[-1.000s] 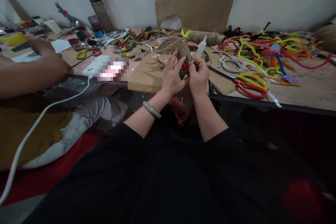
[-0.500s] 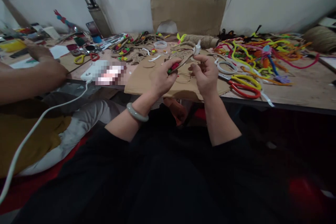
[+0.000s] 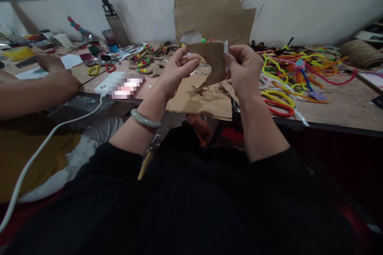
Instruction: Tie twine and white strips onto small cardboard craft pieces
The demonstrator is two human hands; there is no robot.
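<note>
A curved, cut piece of brown cardboard (image 3: 218, 57) is raised over the table between my hands. My left hand (image 3: 175, 73) is closed on its left end, the thumb and fingers curled together. On the right, my right hand (image 3: 243, 67) pinches the other edge, where a white strip (image 3: 226, 51) stands up. Bits of green and red peek over the piece's top edge. Under it lies a flat cardboard sheet (image 3: 191, 105) with thin loops of cord on top. Scissors with yellow and red handles (image 3: 279, 105) rest beside my right wrist.
Colourful pipe cleaners (image 3: 287, 71) are heaped at the right, near a twine spool (image 3: 357, 51). A large cardboard cutout (image 3: 214, 16) leans on the wall. At left are a white charger with cable (image 3: 104, 81), paint pots (image 3: 94, 50) and another person's arm (image 3: 56, 79).
The held piece has been lifted and turned, so plain cardboard faces me where twine showed before. My hands have moved apart, and the sheet beneath has shifted.
</note>
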